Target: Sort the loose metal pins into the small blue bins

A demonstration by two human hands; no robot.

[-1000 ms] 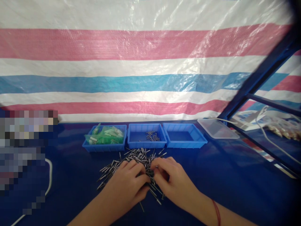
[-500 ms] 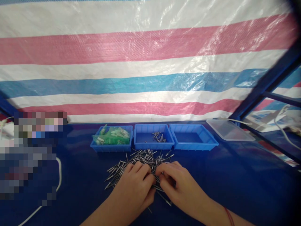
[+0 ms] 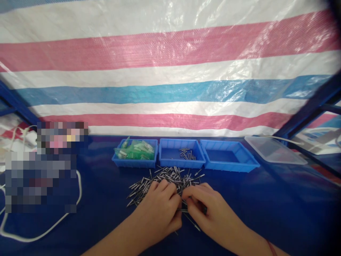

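Observation:
A heap of thin silver blind rivets (image 3: 170,174) lies on the blue table in front of me. My left hand (image 3: 163,206) rests against its near left side, fingers curled and closed, with rivet stems showing by the thumb. Close by on the right, my right hand (image 3: 206,206) has thumb and forefinger pinched together, and dark bits of rivets show inside its curled fingers. The fingertips of both hands almost meet over the near edge of the heap. How many rivets each hand holds is hidden.
Behind the heap stand three blue bins: a left bin (image 3: 134,163) with green plastic bags, a middle bin (image 3: 181,163) with some rivets, and a right bin (image 3: 230,165). A clear plastic lid (image 3: 275,151) lies at right. A white cable (image 3: 80,185) curves at left.
The whole view has shifted, so the bins and heap appear farther right. Both hands stay closed at the near edge of the heap with little change in their grip.

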